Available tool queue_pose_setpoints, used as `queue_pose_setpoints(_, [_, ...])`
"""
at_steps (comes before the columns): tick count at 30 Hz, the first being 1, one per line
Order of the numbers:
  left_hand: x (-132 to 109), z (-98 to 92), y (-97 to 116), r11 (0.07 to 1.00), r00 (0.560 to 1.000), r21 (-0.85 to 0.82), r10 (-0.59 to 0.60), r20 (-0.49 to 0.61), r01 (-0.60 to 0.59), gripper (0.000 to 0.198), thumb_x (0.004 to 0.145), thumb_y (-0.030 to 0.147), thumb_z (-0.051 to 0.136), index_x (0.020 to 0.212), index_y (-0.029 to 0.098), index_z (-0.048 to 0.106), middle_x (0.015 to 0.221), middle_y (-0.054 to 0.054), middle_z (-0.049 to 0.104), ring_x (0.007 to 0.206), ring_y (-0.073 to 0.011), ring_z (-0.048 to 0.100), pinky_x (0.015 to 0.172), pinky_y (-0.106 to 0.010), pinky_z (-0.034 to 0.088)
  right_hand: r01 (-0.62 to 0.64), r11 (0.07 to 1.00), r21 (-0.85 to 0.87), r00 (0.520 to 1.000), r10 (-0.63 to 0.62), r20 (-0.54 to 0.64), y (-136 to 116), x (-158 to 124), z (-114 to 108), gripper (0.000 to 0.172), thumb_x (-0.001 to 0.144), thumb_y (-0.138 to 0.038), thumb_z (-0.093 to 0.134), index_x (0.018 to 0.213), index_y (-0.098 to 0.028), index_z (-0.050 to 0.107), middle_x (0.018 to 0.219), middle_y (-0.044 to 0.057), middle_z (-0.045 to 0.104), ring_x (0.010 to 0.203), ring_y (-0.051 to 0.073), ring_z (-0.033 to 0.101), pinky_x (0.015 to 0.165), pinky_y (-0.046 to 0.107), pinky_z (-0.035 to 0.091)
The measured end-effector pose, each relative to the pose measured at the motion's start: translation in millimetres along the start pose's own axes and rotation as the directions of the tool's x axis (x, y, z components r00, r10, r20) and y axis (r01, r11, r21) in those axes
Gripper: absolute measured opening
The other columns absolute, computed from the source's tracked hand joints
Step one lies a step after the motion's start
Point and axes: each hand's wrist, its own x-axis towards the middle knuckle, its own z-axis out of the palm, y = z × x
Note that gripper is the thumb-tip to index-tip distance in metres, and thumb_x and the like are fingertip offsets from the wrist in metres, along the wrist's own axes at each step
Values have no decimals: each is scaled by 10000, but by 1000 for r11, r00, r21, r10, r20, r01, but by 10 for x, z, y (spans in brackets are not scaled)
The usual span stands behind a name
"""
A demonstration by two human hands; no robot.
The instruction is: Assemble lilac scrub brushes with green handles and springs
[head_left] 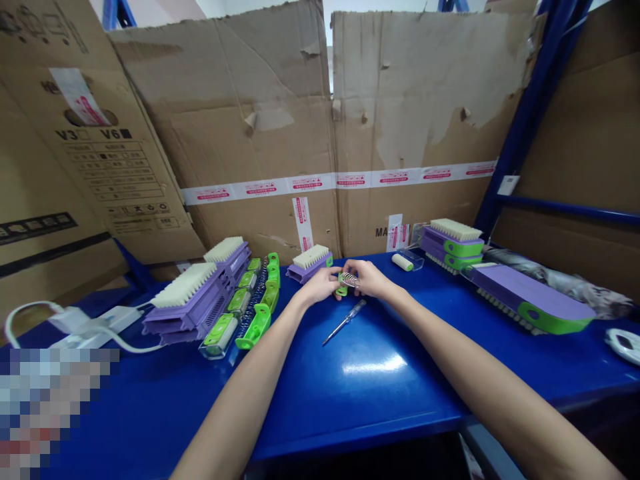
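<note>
Over the middle of the blue table, my left hand (321, 287) grips a small green plastic part (341, 291). My right hand (371, 279) pinches a metal spring (349, 280) against that part from the right. The fingertips partly cover both pieces. Just below my hands lies a screwdriver (345, 321) with a clear handle, its tip toward me. Behind my left hand sits a purple brush body (303, 272) with pale bristles facing up. To the right of my right hand lies a white roller piece with a green end (402, 262), by a clear plastic cover (413, 259).
At left stand stacked purple brushes (187, 300), clear-covered green pieces (220, 333), a row of springs (254, 293) and green end parts (257, 328). A white power strip (100, 327) lies far left. More purple brushes (535, 293) are at right. Cardboard (260, 133) walls the back.
</note>
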Motion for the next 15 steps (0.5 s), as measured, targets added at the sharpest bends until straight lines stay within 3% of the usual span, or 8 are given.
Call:
queue_pose_setpoints(3, [-28, -18, 39, 1000, 999, -7, -12, 44, 12, 366, 704, 122, 572, 1069, 85, 583, 644, -18, 640, 486, -95, 585, 502, -189, 406, -53, 980, 192, 997, 41, 62, 48, 10, 22, 213, 727, -215, 653, 864, -187, 493, 617, -41, 593, 434, 83, 560, 371, 146, 394])
queue_pose_setpoints(6, [-42, -41, 53, 1000, 996, 3, -17, 85, 17, 422, 678, 99, 546, 1099, 87, 578, 664, -23, 651, 501, -99, 597, 504, -188, 387, -55, 960, 274, 994, 26, 107, 83, 22, 28, 245, 711, -243, 684, 838, -176, 486, 587, -41, 574, 439, 88, 563, 356, 149, 420])
queue_pose_setpoints(11, [-47, -65, 45, 998, 994, 57, -19, 108, 13, 436, 680, 128, 522, 1110, 91, 584, 674, -20, 639, 503, -95, 583, 501, -191, 372, -53, 954, 296, 991, 13, 134, 107, 38, 22, 253, 688, -258, 693, 816, -166, 496, 587, -34, 591, 420, 87, 553, 335, 153, 417])
queue_pose_setpoints(15, [-52, -54, 50, 1000, 994, 30, -5, 112, 1, 352, 690, 195, 559, 1020, 89, 624, 680, -10, 599, 520, -82, 537, 519, -203, 409, -10, 972, 234, 997, -8, 76, 124, 35, 30, 257, 671, -293, 705, 799, -174, 517, 534, -54, 566, 405, 84, 538, 325, 143, 388])
